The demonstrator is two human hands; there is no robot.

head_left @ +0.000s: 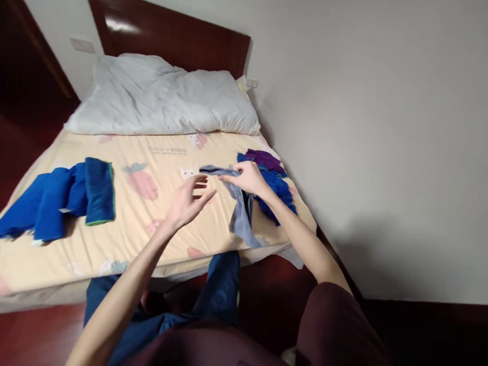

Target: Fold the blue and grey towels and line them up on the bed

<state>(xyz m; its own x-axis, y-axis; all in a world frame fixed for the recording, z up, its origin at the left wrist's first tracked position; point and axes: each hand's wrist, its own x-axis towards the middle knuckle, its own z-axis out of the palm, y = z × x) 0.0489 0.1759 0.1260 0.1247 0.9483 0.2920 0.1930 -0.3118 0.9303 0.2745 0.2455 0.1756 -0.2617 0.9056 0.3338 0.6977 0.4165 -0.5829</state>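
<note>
My right hand (248, 177) pinches a grey-blue piece of cloth (243, 217), a garment whose exact kind I cannot make out. One strip of it points left from my fingers, and the rest hangs down toward the bed. Just left of that strip, my left hand (188, 200) hovers over the sheet with fingers curved apart and nothing in them. Behind my right hand and wrist lies a pile of blue clothes (280, 192), partly hidden, with a purple garment (266, 160) on its far side.
The bed (170, 181) has a cream sheet with strawberry and rabbit prints. On its left lie blue folded clothes (56, 199). A white quilt (170, 98) is heaped by the dark wooden headboard (167, 32). A grey wall (382, 133) rises along the right side.
</note>
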